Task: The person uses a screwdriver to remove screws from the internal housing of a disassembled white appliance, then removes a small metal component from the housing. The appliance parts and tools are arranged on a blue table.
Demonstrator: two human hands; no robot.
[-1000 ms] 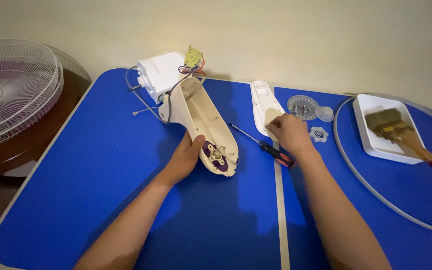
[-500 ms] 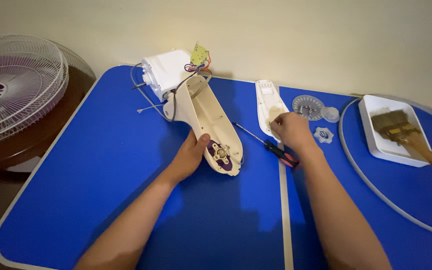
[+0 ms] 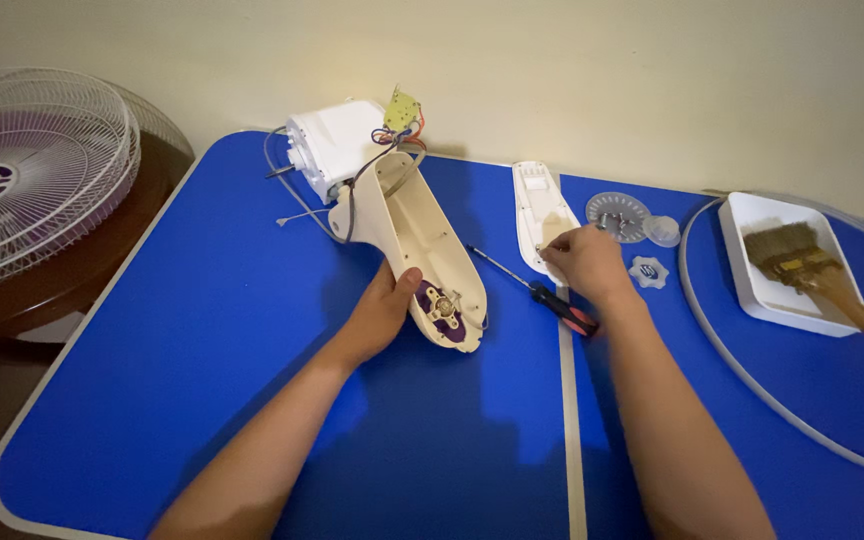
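Note:
An opened cream fan housing (image 3: pixel 417 240) lies on the blue table (image 3: pixel 202 330), with a purple part inside its near end and a white motor block (image 3: pixel 332 145) with loose wires at its far end. My left hand (image 3: pixel 384 310) grips the housing's near left side. My right hand (image 3: pixel 582 262) rests on the near end of a white cover plate (image 3: pixel 537 205), fingers pinched there; whether it holds something small I cannot tell. A screwdriver with a red and black handle (image 3: pixel 542 293) lies just left of that hand.
A clear round disc (image 3: pixel 617 215), a small clear cap (image 3: pixel 663 231) and a white knob (image 3: pixel 649 271) lie right of the plate. A white tray (image 3: pixel 752 280) holds a paintbrush (image 3: pixel 812 265). A grey ring (image 3: pixel 742 370) curves around it. A fan grille (image 3: pixel 22 170) sits left.
My right hand has stayed at the near end of the cover plate and my left hand keeps its grip on the housing. Only the camera view has shifted slightly.

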